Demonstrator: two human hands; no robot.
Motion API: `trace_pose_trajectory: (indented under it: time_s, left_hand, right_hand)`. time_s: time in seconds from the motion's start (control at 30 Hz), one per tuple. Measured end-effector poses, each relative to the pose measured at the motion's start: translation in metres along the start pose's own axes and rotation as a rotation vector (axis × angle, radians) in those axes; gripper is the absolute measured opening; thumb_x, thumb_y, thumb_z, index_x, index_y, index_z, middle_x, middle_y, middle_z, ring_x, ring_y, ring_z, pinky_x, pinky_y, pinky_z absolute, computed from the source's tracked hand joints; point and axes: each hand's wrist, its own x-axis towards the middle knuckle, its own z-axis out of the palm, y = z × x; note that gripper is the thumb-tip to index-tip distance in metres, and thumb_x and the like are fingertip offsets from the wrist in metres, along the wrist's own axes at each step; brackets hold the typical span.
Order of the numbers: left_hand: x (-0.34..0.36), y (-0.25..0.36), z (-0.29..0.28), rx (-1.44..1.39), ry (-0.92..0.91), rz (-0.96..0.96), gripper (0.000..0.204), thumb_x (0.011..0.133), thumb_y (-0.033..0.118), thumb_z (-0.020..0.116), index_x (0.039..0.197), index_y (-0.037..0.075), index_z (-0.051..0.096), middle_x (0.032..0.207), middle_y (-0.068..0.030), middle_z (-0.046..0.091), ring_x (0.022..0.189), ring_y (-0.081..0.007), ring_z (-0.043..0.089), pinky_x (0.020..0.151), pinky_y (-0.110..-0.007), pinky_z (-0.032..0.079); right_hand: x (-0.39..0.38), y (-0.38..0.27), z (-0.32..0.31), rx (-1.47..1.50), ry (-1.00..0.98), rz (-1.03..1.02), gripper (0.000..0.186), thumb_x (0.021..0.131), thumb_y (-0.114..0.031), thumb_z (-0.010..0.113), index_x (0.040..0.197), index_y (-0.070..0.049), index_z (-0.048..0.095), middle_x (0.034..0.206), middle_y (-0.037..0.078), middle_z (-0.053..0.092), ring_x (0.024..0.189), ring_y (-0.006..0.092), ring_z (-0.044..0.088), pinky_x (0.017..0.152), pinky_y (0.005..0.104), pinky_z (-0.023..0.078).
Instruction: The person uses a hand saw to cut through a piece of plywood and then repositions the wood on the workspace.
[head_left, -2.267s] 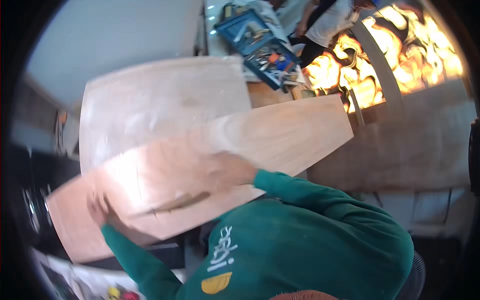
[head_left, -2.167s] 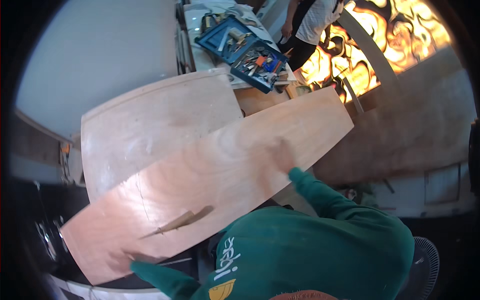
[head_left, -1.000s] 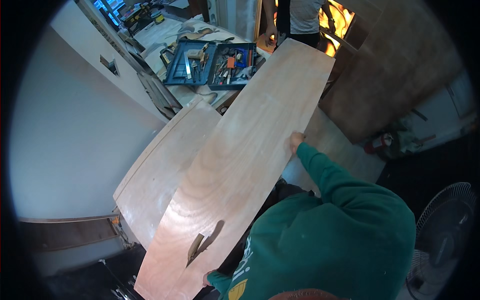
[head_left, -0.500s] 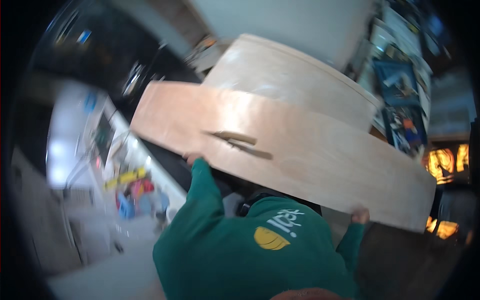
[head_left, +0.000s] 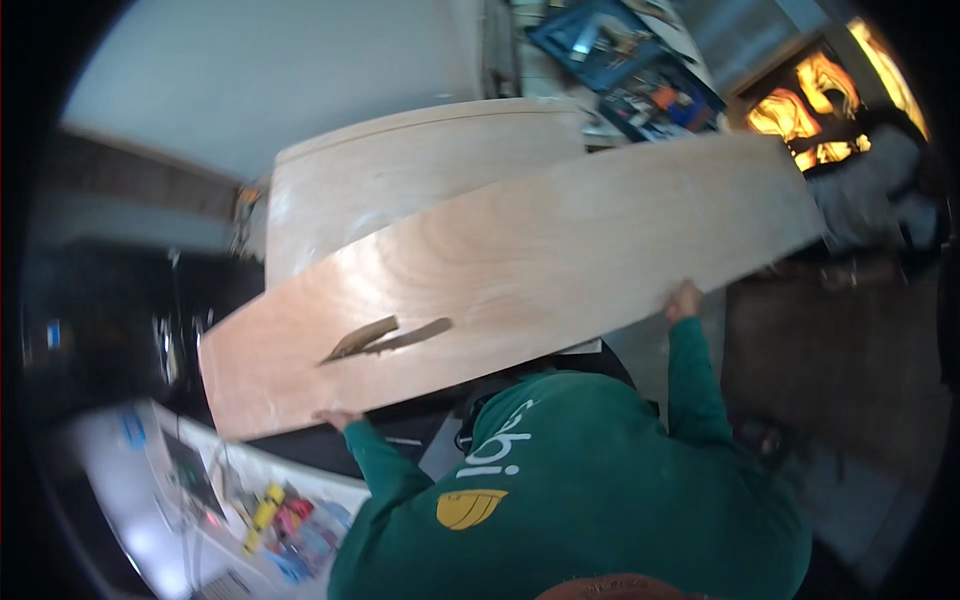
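Note:
A long, pale plywood panel (head_left: 580, 230) with curved edges stretches across the view, its right end farther off than its left. My left hand (head_left: 338, 417) is closed on its near edge toward the left end. Farther right, my right hand (head_left: 684, 300) grips the same edge. The fingers under the panel are hidden. On the panel's left half lies a short curved wooden piece (head_left: 365, 337), casting a shadow; neither hand touches it. Beyond, partly covered by this panel, is another pale wooden panel (head_left: 400, 165).
An open blue toolbox (head_left: 660, 100) with jumbled tools stands at the far side. Lower left, a white tray-like surface (head_left: 345, 485) holds a yellow tool (head_left: 263, 515) and colourful packets. Glowing amber panels (head_left: 800, 105) and a blurred grey and dark shape (head_left: 880, 180) are upper right.
The view has turned right, so the surroundings have swung leftward and the panel slants up to the right instead of down. Both hands have stayed on its near edge.

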Motion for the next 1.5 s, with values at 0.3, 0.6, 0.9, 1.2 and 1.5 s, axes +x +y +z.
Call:
trace_pose_trajectory:
  time_s: [0.3,0.6,0.9,1.2,1.5]
  left_hand:
    - [0.049,-0.013,-0.029,-0.337,-0.354,-0.068,0.094,0.101,0.075,0.051,0.157,0.0,0.043,0.159,-0.0217,0.05,0.145,-0.0401,0.049,0.123,-0.06,0.041]
    - [0.055,-0.026,-0.036,-0.333,-0.23,0.148,0.068,0.101,0.027,0.074,0.152,-0.012,0.05,0.15,-0.0276,0.057,0.129,-0.0355,0.061,0.117,-0.05,0.049]
    - [0.068,-0.048,-0.052,0.205,-0.186,0.412,0.042,0.103,0.021,0.067,0.135,-0.006,0.066,0.127,-0.0245,0.071,0.114,-0.034,0.071,0.1,-0.047,0.059]
    - [0.02,-0.046,-0.02,-0.584,-0.366,0.045,0.046,0.104,0.03,0.066,0.134,-0.004,0.063,0.133,-0.0218,0.071,0.122,-0.0418,0.068,0.11,-0.055,0.053]
    - [0.011,-0.06,-0.009,-0.672,-0.372,0.018,0.029,0.098,0.022,0.071,0.118,0.002,0.07,0.12,-0.0156,0.075,0.114,-0.0366,0.071,0.107,-0.054,0.055]
  right_hand:
    - [-0.026,-0.026,0.047,0.035,0.121,-0.026,0.047,0.106,-0.018,0.058,0.14,0.013,0.046,0.14,0.024,0.06,0.117,0.0307,0.067,0.095,0.0419,0.057]
    - [0.011,0.002,0.031,0.163,0.183,-0.01,0.062,0.109,-0.039,0.061,0.142,0.012,0.049,0.14,0.022,0.063,0.126,0.0298,0.064,0.1,0.0409,0.055]
    - [0.019,-0.034,0.0,0.099,-0.117,0.226,0.052,0.108,-0.038,0.054,0.15,-0.007,0.054,0.151,0.011,0.056,0.138,0.0315,0.053,0.115,0.0504,0.047]
    - [0.111,-0.049,-0.022,-0.176,-0.255,-0.03,0.029,0.107,-0.034,0.05,0.12,-0.012,0.063,0.124,0.007,0.067,0.113,0.0273,0.064,0.099,0.0459,0.056]
    - [0.086,-0.092,0.009,-0.041,-0.153,0.077,0.035,0.096,-0.033,0.055,0.122,-0.011,0.063,0.129,0.013,0.067,0.118,0.0344,0.065,0.105,0.0531,0.052]
